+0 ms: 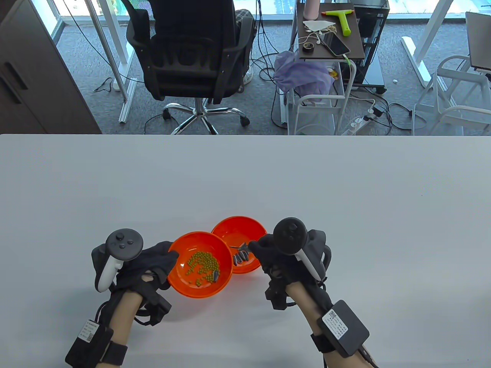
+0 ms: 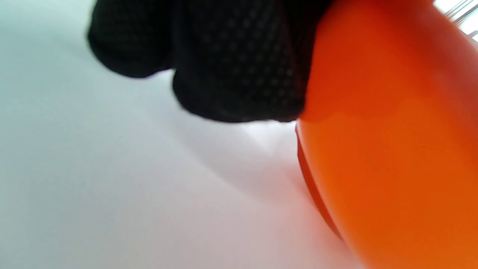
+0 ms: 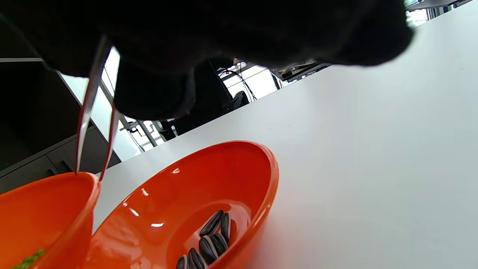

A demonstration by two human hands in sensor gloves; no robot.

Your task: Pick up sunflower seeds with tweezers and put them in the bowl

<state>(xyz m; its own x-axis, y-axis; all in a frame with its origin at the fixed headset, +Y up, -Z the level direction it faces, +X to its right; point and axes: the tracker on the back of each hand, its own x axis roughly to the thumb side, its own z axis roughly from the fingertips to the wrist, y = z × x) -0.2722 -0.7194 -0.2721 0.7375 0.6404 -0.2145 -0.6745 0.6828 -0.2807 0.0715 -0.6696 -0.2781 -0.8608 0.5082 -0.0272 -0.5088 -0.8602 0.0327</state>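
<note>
White table [image 1: 245,180] bearing two touching orange bowls. Left hand [image 1: 147,268] grasps the near bowl [image 1: 200,264] at its 9 o'clock rim. Right hand [image 1: 285,255] pinches tweezers [image 3: 93,123], tips apart. Far bowl [image 1: 239,243], at 1 o'clock, holds sunflower seeds [image 3: 209,243]; one seed [image 1: 216,275] lies among green peas [image 1: 201,262].

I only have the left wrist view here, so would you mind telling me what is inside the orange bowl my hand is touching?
Observer: The near bowl holds green peas plus one sunflower seed.
Operator: Is there a second bowl?
Observer: Yes, a far bowl right behind it, holding several striped seeds.
Operator: Where are the tweezers?
Observer: In the right hand; the tweezers are empty, tips apart at the near bowl's rim.
</note>
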